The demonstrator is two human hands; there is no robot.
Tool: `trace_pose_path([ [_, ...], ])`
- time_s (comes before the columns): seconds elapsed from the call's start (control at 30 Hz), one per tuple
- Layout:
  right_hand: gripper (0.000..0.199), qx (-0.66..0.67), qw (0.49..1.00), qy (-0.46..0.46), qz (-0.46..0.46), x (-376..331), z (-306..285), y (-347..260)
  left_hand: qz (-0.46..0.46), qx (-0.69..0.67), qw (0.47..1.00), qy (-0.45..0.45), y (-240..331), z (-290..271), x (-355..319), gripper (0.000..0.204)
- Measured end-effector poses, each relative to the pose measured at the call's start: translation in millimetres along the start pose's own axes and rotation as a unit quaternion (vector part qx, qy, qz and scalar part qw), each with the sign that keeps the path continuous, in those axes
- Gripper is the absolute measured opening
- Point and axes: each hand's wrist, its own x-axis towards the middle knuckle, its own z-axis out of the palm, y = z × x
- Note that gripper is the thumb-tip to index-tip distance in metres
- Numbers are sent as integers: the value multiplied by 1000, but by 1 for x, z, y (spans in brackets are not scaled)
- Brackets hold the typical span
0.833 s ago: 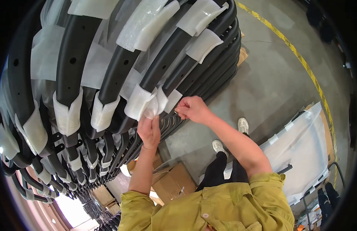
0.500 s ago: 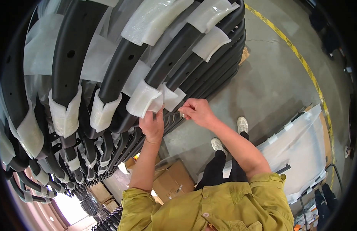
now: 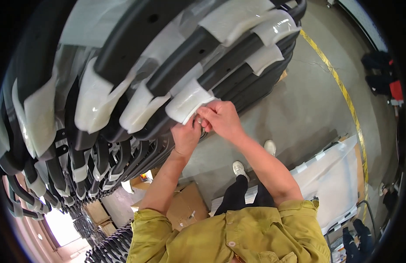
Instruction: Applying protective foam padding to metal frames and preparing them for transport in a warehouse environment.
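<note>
A sheet of white foam wrap curls around the bend of a black curved tube frame, one of several in a stacked row. My left hand pinches the wrap's lower edge from below. Against it my right hand presses from the right, thumb and fingers closed on the same edge. The fingertips of both hands nearly meet, and the foam partly hides them. Beside this one, another foam wrap covers the bend of the neighbouring frame.
More wrapped black frames fill the left side. A cardboard box stands on the floor below my left arm. To the right lies a white-covered panel, near yellow floor tape. Other people's legs show at the right rim.
My right hand has moved left onto the foam's edge, meeting my left hand. The view has shifted, so the frames look closer. At the upper right, a person in dark clothing shows more.
</note>
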Motion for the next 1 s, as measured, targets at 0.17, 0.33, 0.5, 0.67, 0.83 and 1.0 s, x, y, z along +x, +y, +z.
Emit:
trace_pose_path([
  [0.17, 21, 21, 997, 39, 71, 2, 9, -14, 16, -67, 997, -43, 5, -18, 9, 32],
  [0.33, 20, -25, 995, 42, 82, 4, 10, -17, 13, -110, 993, -30, 2, -13, 5, 36],
  [0.5, 20, -36, 993, 35, 102, 4, 10, -17, -22, -121, 992, -6, 1, -10, 4, 31],
  [0.67, 20, -23, 997, 19, 76, 3, 6, -15, -60, -121, 989, -57, 0, -12, 4, 25],
  [0.83, 20, -21, 997, 12, 73, 4, 5, -14, -76, -122, 988, -61, -2, -7, 1, 21],
  [1.0, 22, -6, 997, 4, 77, 3, 4, -16, -130, -108, 981, -96, 8, -11, 4, 19],
])
